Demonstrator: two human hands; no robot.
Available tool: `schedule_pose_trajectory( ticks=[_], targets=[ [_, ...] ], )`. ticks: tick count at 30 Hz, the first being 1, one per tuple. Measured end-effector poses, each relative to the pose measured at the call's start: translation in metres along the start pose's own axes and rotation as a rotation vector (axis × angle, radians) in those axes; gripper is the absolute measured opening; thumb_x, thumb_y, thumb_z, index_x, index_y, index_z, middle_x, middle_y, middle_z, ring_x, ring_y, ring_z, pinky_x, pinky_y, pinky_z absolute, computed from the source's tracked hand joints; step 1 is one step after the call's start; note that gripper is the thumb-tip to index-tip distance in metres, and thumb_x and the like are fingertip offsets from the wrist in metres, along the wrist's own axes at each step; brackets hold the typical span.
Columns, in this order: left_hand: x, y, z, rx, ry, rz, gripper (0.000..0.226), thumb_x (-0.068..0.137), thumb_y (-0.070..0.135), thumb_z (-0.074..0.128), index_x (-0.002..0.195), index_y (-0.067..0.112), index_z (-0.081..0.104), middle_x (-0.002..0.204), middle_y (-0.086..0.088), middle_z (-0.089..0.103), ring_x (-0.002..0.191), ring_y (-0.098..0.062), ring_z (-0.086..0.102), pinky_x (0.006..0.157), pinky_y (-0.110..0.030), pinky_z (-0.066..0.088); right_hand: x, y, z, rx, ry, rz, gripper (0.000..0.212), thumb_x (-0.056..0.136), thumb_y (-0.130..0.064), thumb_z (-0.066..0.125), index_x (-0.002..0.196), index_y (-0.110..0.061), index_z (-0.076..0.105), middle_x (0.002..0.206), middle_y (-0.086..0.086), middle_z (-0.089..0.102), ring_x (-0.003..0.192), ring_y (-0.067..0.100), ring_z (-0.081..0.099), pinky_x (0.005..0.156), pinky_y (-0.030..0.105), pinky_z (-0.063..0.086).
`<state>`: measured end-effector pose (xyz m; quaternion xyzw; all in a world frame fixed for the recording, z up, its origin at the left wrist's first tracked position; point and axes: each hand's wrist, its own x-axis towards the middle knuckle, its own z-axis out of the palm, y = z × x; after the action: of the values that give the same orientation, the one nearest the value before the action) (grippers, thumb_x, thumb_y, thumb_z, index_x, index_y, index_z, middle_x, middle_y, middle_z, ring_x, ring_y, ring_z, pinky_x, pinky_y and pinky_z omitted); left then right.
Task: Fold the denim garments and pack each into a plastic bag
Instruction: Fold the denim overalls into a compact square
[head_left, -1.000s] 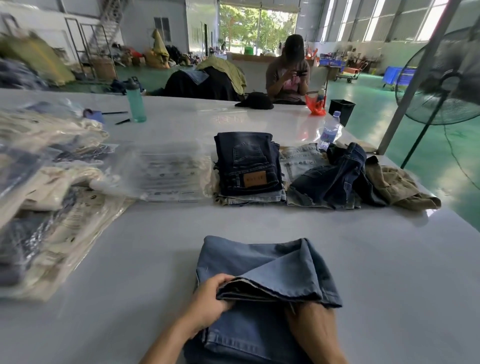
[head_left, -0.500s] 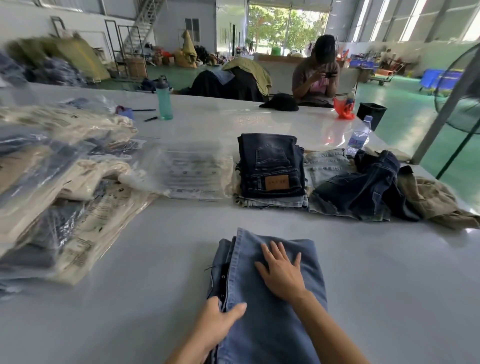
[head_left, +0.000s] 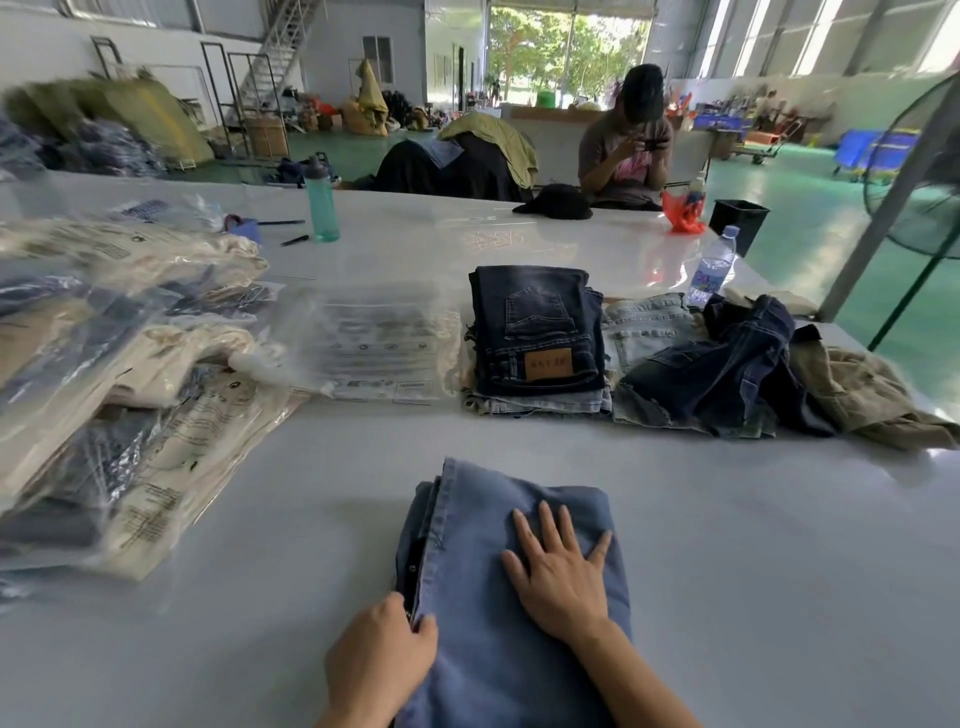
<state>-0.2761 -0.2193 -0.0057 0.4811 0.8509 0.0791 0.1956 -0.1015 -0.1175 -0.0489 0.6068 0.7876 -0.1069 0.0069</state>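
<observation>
Basically, empty bags (head_left: 379, 348) lie far left of the folded jeans (head_left: 498, 597) at the table's (head_left: 779, 571) near edge. Left hand (head_left: 382, 660) pinches the jeans' left edge, fingers curled; right hand (head_left: 563, 577) presses flat, fingers spread. Risk: lifting either hand to reach a bag lets the layers spring open or slide.

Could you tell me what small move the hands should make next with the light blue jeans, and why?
Probably reach the left hand for the empty plastic bags ahead. The light blue jeans already lie folded, the right hand pressing them flat, and they are not yet bagged.
</observation>
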Motion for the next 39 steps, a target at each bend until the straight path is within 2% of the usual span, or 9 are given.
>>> schedule_pose_trajectory(
  ticks=[5, 10, 15, 18, 22, 25, 28, 33, 39],
  targets=[
    [0.023, 0.015, 0.004, 0.094, 0.117, 0.032, 0.068, 0.076, 0.077, 0.045, 0.1, 0.017, 0.064, 0.112, -0.005, 0.053, 0.11, -0.025, 0.053, 0.085, -0.033, 0.045, 0.0, -0.004, 0.001, -0.031, 0.011, -0.029, 0.059, 0.096, -0.059, 0.016, 0.151, -0.039, 0.006, 0.161, -0.003, -0.002, 0.147, 0.022, -0.012, 0.102, 0.069, -0.018],
    [0.03, 0.012, 0.02, -0.237, 0.184, -0.021, 0.04, 0.088, 0.044, 0.059, 0.082, 0.004, 0.061, 0.103, -0.015, 0.054, 0.093, -0.034, 0.061, 0.078, -0.035, 0.047, -0.009, -0.02, 0.001, 0.025, -0.01, -0.153, 0.061, 0.095, -0.06, 0.018, 0.151, -0.036, 0.01, 0.161, -0.004, -0.005, 0.146, 0.016, -0.015, 0.102, 0.064, -0.024],
    [0.01, 0.037, 0.04, -0.591, 0.257, -0.109, 0.028, 0.088, 0.02, 0.063, 0.081, -0.007, 0.059, 0.098, -0.03, 0.056, 0.097, -0.042, 0.055, 0.081, -0.042, 0.042, -0.009, 0.007, -0.014, 0.104, 0.013, -0.015, 0.063, 0.097, -0.051, 0.031, 0.152, -0.029, 0.011, 0.161, 0.0, -0.005, 0.147, 0.018, -0.013, 0.108, 0.066, -0.01],
    [-0.019, 0.06, 0.061, -0.682, 0.041, -0.111, 0.032, 0.087, 0.026, 0.066, 0.077, -0.004, 0.062, 0.093, -0.029, 0.062, 0.099, -0.038, 0.06, 0.082, -0.038, 0.044, -0.01, 0.032, -0.03, 0.124, -0.006, 0.086, 0.061, 0.097, -0.046, 0.037, 0.151, -0.026, 0.017, 0.161, 0.004, 0.0, 0.148, 0.02, -0.005, 0.111, 0.065, 0.002],
    [-0.042, 0.066, 0.056, -0.607, -0.555, 0.305, 0.016, 0.086, 0.029, 0.066, 0.076, 0.021, 0.056, 0.077, 0.006, 0.059, 0.075, -0.001, 0.059, 0.069, -0.013, 0.043, -0.025, 0.043, -0.05, 0.155, -0.057, 0.093, 0.051, 0.093, -0.056, 0.04, 0.134, -0.024, 0.043, 0.141, -0.001, 0.039, 0.135, 0.02, 0.03, 0.107, 0.063, 0.024],
    [-0.022, 0.053, 0.033, -0.258, -0.076, 0.57, 0.017, 0.082, 0.032, 0.066, 0.079, 0.016, 0.062, 0.074, 0.003, 0.064, 0.07, -0.006, 0.06, 0.07, -0.025, 0.049, -0.053, 0.046, -0.05, 0.137, -0.126, 0.032, 0.068, 0.083, -0.067, 0.045, 0.137, -0.026, 0.039, 0.142, -0.006, 0.036, 0.133, 0.018, 0.029, 0.104, 0.059, 0.025],
    [0.002, 0.053, 0.013, -0.121, 0.352, 0.933, 0.038, 0.055, 0.028, 0.087, 0.087, 0.019, 0.067, 0.087, 0.003, 0.066, 0.085, -0.014, 0.058, 0.065, -0.023, 0.053, -0.083, 0.051, -0.04, 0.048, -0.223, -0.079, 0.089, 0.08, -0.062, 0.052, 0.151, -0.025, 0.014, 0.157, -0.004, 0.007, 0.144, 0.02, 0.007, 0.11, 0.056, 0.02],
    [0.018, 0.08, 0.01, 0.353, 0.224, 1.374, 0.064, 0.029, 0.069, 0.08, 0.085, 0.038, 0.075, 0.098, 0.02, 0.07, 0.098, -0.002, 0.066, 0.079, -0.026, 0.057, -0.11, 0.063, -0.035, 0.002, -0.226, -0.11, 0.073, 0.094, -0.036, 0.045, 0.153, -0.024, 0.004, 0.16, 0.005, -0.006, 0.148, 0.022, -0.003, 0.118, 0.044, 0.008],
    [0.022, 0.09, 0.023, 0.489, 0.257, 1.539, 0.054, 0.027, 0.047, 0.083, 0.077, 0.029, 0.077, 0.091, 0.016, 0.072, 0.092, -0.002, 0.068, 0.081, -0.024, 0.055, -0.121, 0.072, -0.032, -0.068, -0.208, -0.094, 0.074, 0.088, -0.006, 0.041, 0.153, -0.017, 0.006, 0.161, 0.005, -0.005, 0.148, 0.022, -0.002, 0.118, 0.047, 0.008]
  ],
)
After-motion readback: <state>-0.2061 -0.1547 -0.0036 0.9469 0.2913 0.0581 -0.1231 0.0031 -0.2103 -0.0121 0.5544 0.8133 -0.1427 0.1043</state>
